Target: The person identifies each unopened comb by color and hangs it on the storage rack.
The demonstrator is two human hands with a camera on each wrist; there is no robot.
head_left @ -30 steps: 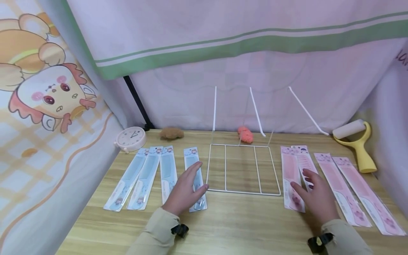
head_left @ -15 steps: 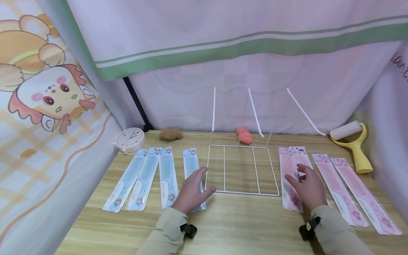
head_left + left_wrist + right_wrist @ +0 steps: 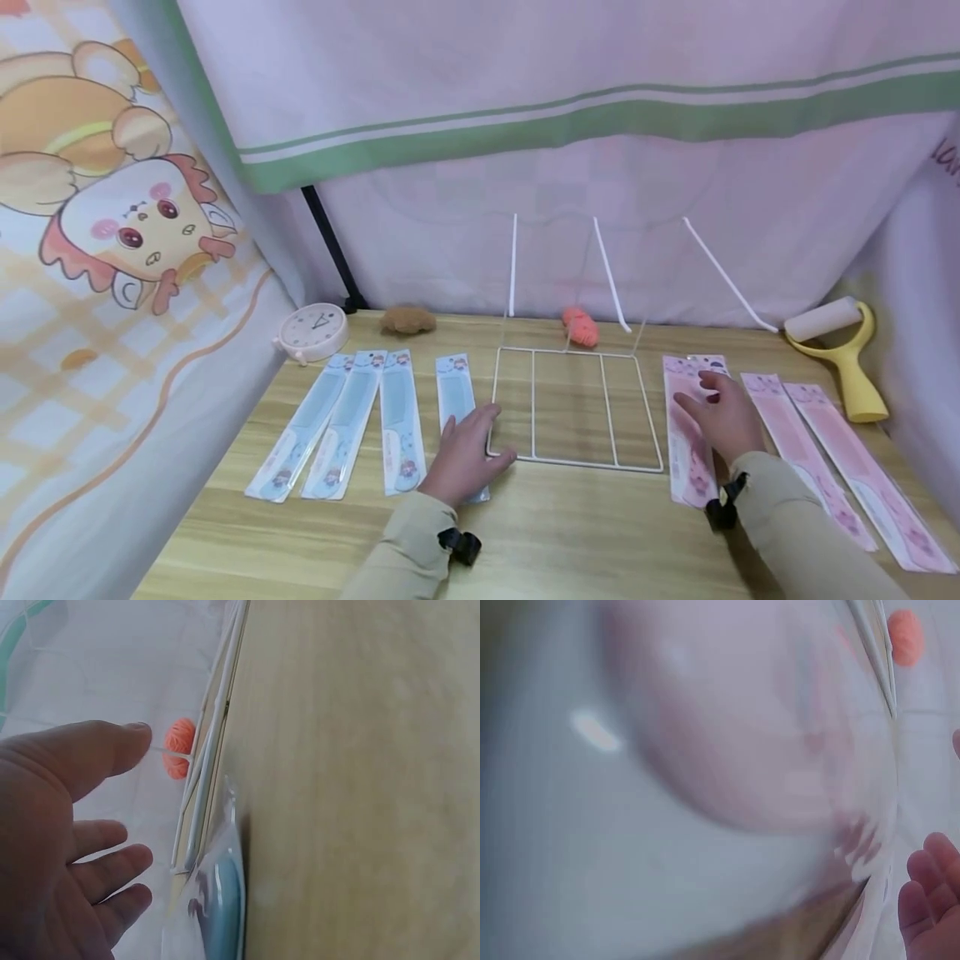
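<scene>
My left hand [image 3: 468, 454] hovers over the lower part of a blue comb in a clear packet [image 3: 454, 387], its fingers relaxed and apart, beside the near left corner of a white wire rack [image 3: 533, 408]. In the left wrist view the palm and the loosely bent fingers hold nothing. My right hand [image 3: 726, 417] is over two overlapping pink comb packets [image 3: 686, 454], thumb and fingers apart; whether it touches them I cannot tell. In the right wrist view a blurred pink packet [image 3: 735, 750] fills the foreground, with fingertips [image 3: 937, 862] at the right edge.
Several more blue packets [image 3: 401, 417] lie left; two pink ones [image 3: 851, 462] lie right. Along the back are a round clock [image 3: 313, 331], a brown lump [image 3: 407, 320], coral yarn [image 3: 581, 327] and a yellow-handled roller [image 3: 855, 375]. Curtains hang behind.
My left hand has moved right toward the rack's near left corner. My right hand has shifted slightly left and away from me over the pink packets. The packets and rack stay in place.
</scene>
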